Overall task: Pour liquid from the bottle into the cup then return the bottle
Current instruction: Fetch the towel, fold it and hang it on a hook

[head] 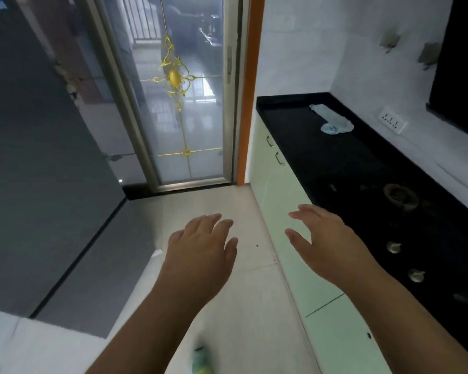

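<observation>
Two hands out over pale floor tiles — left hand (pixel 200 247), right hand (pixel 327 238) — fingers straight, released, holding nothing. Bottle (pixel 201 360): blurred green, at 6 o'clock on floor. Black counter (pixel 322 157) at 3 o'clock; glass door (pixel 184 103) at 12.

The floor (pixel 254 306) is pale tile, smooth and a bit shiny. The counter (pixel 322 157) is black stone with a glossy top. The cupboard doors (pixel 281 201) under it are light green, smooth and shiny, with small metal handles (pixel 279 158). The door (pixel 179 103) is frosted glass with gold lines, set in a dull metal frame. The wall (pixel 308 49) is white shiny tile. A thin, crinkly plastic bag (pixel 333 120) lies on the counter. The stove knobs (pixel 393 247) look like shiny metal.
</observation>
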A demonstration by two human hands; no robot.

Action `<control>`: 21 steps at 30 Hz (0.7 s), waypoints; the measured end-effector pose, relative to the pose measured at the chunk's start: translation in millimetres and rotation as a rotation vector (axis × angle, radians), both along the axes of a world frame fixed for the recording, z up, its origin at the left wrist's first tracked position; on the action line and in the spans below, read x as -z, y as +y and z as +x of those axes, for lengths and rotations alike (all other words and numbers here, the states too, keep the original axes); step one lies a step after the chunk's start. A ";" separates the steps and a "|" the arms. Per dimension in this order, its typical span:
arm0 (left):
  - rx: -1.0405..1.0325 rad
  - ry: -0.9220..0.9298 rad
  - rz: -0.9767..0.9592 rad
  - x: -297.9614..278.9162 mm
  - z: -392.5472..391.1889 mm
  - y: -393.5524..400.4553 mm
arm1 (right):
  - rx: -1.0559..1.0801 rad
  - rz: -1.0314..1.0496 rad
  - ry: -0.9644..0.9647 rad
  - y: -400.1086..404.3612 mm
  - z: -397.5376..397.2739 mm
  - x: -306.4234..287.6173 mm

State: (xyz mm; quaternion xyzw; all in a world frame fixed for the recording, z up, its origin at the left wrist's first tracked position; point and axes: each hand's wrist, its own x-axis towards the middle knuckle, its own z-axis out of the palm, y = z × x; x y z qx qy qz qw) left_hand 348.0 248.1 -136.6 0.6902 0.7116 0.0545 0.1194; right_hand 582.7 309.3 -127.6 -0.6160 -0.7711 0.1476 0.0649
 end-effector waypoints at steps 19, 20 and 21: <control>0.126 0.118 -0.033 6.5 -5.2 426.0 | 0.108 -0.046 0.208 398.5 -24.1 58.7; 0.118 0.115 -0.036 7.5 -2.7 445.4 | 0.096 -0.043 0.224 421.2 -22.4 60.2; 0.113 0.119 -0.033 8.1 -0.2 464.5 | 0.085 -0.044 0.235 443.0 -21.0 61.0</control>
